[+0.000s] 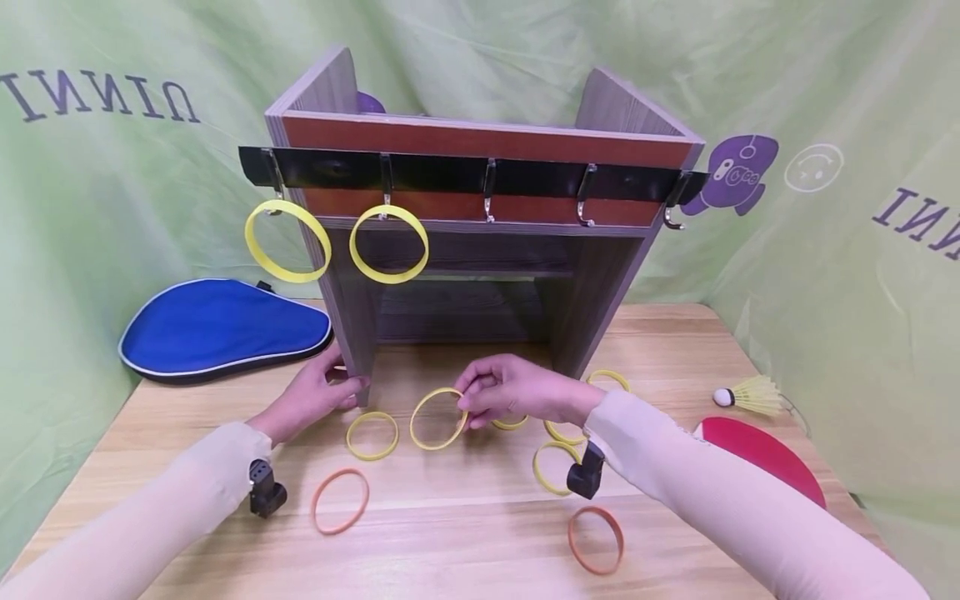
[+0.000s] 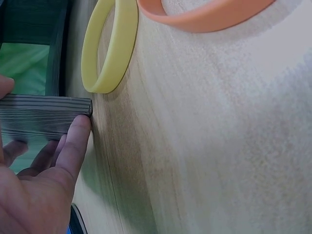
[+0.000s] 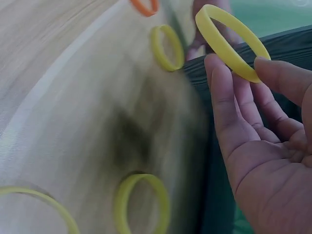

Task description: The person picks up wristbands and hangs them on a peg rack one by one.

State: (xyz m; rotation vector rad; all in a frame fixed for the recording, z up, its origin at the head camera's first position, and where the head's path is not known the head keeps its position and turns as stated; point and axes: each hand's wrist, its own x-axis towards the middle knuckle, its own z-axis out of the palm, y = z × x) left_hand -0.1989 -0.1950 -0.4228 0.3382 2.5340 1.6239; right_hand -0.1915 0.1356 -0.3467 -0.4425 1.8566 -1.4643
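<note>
In the head view, the right hand (image 1: 504,390) hides part of a yellow ring (image 1: 511,427) at the centre, and the right sleeve (image 1: 712,500), cut off at lower right, covers part of the red paddle (image 1: 776,458). In the left wrist view, the top edge crops an orange ring (image 2: 204,23). In the right wrist view, the held ring (image 3: 222,46) partly hides the left hand (image 3: 198,40), blurred at the top.

Inverted letters (image 1: 90,93), partly legible as "INNI", mark the green curtain (image 1: 480,58).
</note>
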